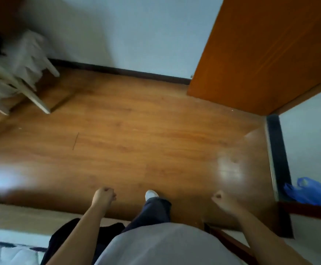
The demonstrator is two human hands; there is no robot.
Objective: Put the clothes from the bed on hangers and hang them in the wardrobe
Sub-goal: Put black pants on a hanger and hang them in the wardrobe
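While my left hand (pixel 103 197) and right hand (pixel 221 200) are empty, fingers curled together, the dark garment (pixel 64 234) lies on the bed (pixel 7 251), down-left of me. Left hand is nearer.

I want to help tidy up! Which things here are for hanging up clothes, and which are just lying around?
For the job: dark clothes, bed, left hand, right hand, both empty.
Just lying about: blue bag, chair, door.

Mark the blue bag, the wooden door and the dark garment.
blue bag (pixel 308 193): head view, middle of the crumpled plastic.
wooden door (pixel 261 54): head view, centre of its panel.
dark garment (pixel 62 240): head view, its visible left fold.
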